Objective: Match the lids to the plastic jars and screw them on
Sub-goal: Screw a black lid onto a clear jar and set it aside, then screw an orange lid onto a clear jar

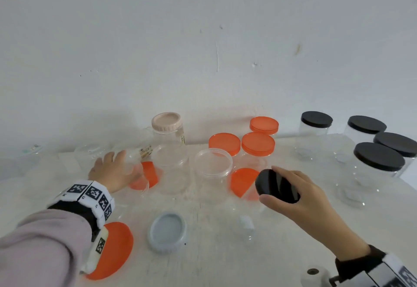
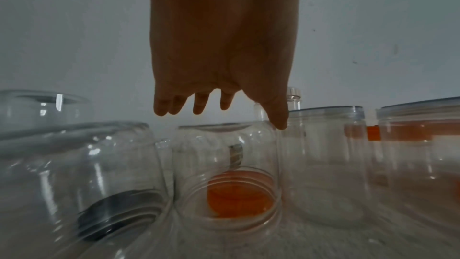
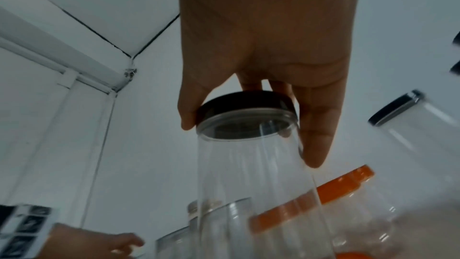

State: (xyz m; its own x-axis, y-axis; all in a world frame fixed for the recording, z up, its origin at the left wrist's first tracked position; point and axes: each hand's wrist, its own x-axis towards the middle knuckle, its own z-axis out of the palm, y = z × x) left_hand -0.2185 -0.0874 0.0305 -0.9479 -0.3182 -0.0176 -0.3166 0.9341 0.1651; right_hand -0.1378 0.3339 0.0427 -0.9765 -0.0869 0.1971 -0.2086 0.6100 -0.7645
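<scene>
On the pale tabletop point(image 1: 225, 253), just right of centre, my right hand point(image 1: 300, 198) clamps a black lid point(image 1: 276, 186) by its rim, thumb on one side and fingers on the other; the right wrist view shows that lid sitting on the mouth of a clear jar point(image 3: 254, 184). Whether the thread has caught I cannot tell. My left hand point(image 1: 110, 171) reaches toward the far left with fingers spread and relaxed, gripping nothing, above an open jar point(image 2: 229, 180) through which an orange lid point(image 1: 146, 175) shows.

Four black-lidded jars point(image 1: 379, 158) stand at the right edge, three orange-lidded jars point(image 1: 258, 143) near the wall, and a pink-lidded jar point(image 1: 168, 133) behind the left hand. Loose lids lie close to me: a grey one point(image 1: 168, 232) and an orange one point(image 1: 112, 248) partly under my left wrist, with another orange one point(image 1: 242, 182) just beside the black lid.

These jars look thin, light and slick, I judge, likely to skid or tip if twisted one-handed, so the body wants steadying low down while the lid is turned by its rim. Clear walls are hard to see and stand close together at the left; the open room lies in the near middle of the table, and the right edge is near the finished jars.
</scene>
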